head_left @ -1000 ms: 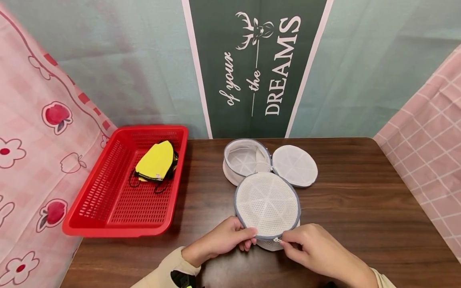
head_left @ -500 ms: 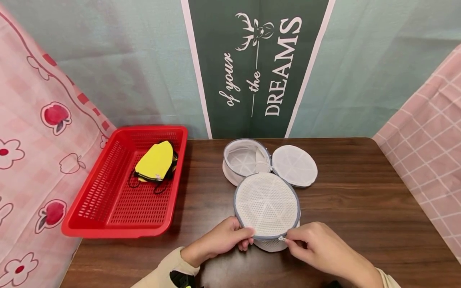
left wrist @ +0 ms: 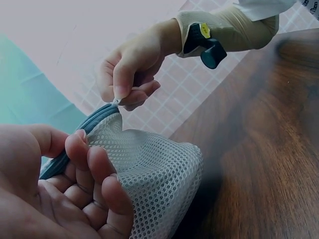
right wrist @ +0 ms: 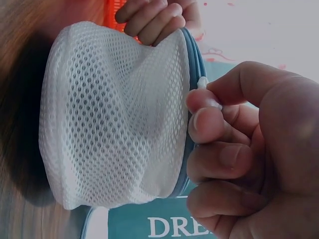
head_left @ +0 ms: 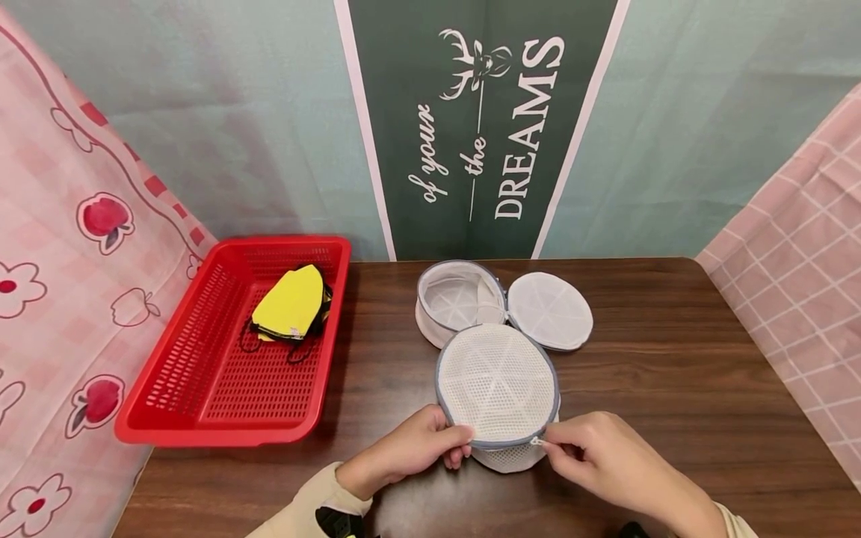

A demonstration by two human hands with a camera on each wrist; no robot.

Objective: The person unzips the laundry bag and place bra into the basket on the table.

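One mesh bag (head_left: 498,381) at a wooden table (head_left: 686,418)

Mesh bag: standing near the table's front edge, lid facing up; whether its base is touching the wood, cannot tell. Left hand (head_left: 420,442): closing on the near rim (head_left: 501,444), thumb lying on top, fingers curling below. Right hand (head_left: 599,457): pinching the white zipper pull (head_left: 537,441) between thumb and forefinger, other fingers curling in.

Surface: dark brown, grained, glossing near the left hand. A second bag (head_left: 433,317) is sitting unzipped just behind, its round lid (head_left: 550,310) lying to the right. A red basket (head_left: 222,433) is resting at left, holding a yellow cloth (head_left: 291,302) with black edging.

Room: a pale blue-green curtain (head_left: 269,134) is hanging behind, its dark green panel (head_left: 410,67) showing "DREAMS" sideways. Pink cloths are flanking: fruit-and-flower print (head_left: 54,299) left, checks (head_left: 807,284) right.
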